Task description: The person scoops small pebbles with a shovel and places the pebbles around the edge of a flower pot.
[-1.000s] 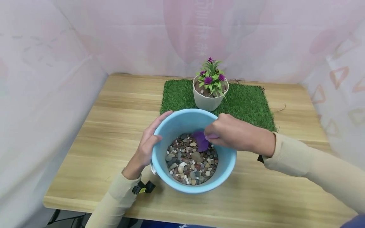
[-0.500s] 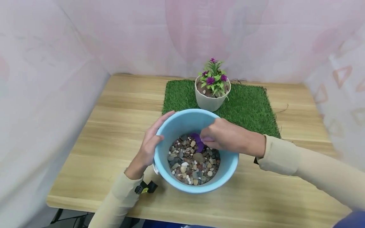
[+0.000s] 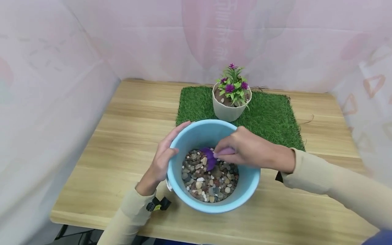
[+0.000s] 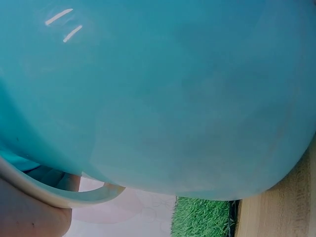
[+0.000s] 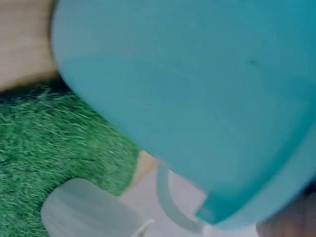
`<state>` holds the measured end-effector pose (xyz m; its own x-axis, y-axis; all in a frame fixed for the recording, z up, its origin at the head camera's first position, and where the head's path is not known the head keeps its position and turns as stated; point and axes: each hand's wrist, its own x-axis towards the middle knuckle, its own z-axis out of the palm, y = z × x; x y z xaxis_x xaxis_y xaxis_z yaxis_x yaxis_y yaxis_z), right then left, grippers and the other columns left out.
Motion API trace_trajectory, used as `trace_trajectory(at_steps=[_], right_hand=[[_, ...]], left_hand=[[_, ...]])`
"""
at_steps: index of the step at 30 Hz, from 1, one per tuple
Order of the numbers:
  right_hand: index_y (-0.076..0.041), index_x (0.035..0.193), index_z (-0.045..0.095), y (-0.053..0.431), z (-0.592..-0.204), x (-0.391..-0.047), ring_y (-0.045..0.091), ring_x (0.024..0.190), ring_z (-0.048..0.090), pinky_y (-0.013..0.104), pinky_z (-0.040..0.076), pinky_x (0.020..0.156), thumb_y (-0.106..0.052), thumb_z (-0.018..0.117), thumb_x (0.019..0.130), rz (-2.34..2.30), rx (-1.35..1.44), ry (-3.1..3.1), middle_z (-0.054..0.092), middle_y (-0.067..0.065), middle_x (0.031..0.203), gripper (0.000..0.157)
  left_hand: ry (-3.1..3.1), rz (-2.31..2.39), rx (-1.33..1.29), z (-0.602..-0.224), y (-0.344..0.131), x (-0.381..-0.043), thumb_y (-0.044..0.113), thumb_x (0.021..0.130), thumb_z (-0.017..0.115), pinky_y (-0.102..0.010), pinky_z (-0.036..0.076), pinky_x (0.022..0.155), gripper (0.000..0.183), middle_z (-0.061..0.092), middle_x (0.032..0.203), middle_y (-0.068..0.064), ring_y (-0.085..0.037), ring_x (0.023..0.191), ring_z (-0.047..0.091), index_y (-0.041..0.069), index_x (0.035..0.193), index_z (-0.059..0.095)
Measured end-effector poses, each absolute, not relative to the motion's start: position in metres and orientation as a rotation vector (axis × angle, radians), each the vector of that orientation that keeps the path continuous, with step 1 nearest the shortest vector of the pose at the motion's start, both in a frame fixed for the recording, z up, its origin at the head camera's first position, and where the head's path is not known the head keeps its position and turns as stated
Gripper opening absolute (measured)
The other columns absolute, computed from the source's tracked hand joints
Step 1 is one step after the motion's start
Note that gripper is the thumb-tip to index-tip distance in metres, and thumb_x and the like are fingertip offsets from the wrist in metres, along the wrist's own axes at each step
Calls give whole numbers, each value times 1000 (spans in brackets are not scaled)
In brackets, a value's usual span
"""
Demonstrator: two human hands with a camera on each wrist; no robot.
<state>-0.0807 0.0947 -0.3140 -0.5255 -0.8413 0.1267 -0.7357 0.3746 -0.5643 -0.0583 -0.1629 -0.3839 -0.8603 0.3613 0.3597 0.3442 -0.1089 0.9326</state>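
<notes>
A light-blue bucket [image 3: 249, 192] stands on the table with many mixed pebbles [image 3: 211, 185] in its bottom. My left hand [image 3: 160, 160] grips the bucket's left side, thumb over the rim and fingers along the outside. Reaching in over the right rim, my right hand [image 3: 251, 146] holds the handle of a small purple shovel [image 3: 210, 160]. The shovel's blade is among the pebbles toward the back of the bucket, partly hidden by stones. Both wrist views are mostly filled by the bucket's outer wall [image 4: 187, 98], with the shovel out of sight there.
Behind the bucket, a green turf mat [image 3: 269, 119] bears a white flowerpot [image 3: 228, 111] with a purple-flowered plant [image 3: 233, 85]. The wooden table [image 3: 122, 136] has pale printed cloth [image 3: 147, 44] hanging around it. A pale bucket handle [image 4: 74, 197] arches beside my left hand.
My right hand has pushed the shovel leftward and toward me through the pebbles, heaping some before the blade. The left hand keeps its grip on the rim. The whole view shifted slightly.
</notes>
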Motion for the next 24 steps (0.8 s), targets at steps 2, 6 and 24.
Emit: trace_trajectory(at_steps=[2, 6, 24], right_hand=[[-6, 99, 76, 94, -315, -79, 5, 79, 73, 12, 58, 74, -11, 69, 86, -904, -1412, 2427, 77, 6, 91, 15], [-7, 99, 76, 90, -320, -77, 4, 80, 73, 13, 58, 77, -12, 67, 88, -895, -1449, 2420, 77, 5, 91, 15], [-21, 100, 77, 108, -309, -70, -7, 82, 69, 18, 60, 76, -28, 71, 86, -1146, -1168, 2345, 76, -12, 90, 16]], left_hand=[[2102, 2172, 840, -383, -163, -58, 0, 78, 30, -59, 44, 107, 71, 42, 151, -14, -38, 133, 47, 2, 149, 31], [2128, 2161, 839, -382, -162, -59, 0, 78, 29, -59, 44, 107, 71, 42, 150, -15, -38, 133, 47, 1, 149, 32], [2117, 2171, 827, -384, -160, -57, 0, 78, 29, -59, 46, 106, 71, 42, 150, -15, -37, 133, 47, 2, 149, 32]])
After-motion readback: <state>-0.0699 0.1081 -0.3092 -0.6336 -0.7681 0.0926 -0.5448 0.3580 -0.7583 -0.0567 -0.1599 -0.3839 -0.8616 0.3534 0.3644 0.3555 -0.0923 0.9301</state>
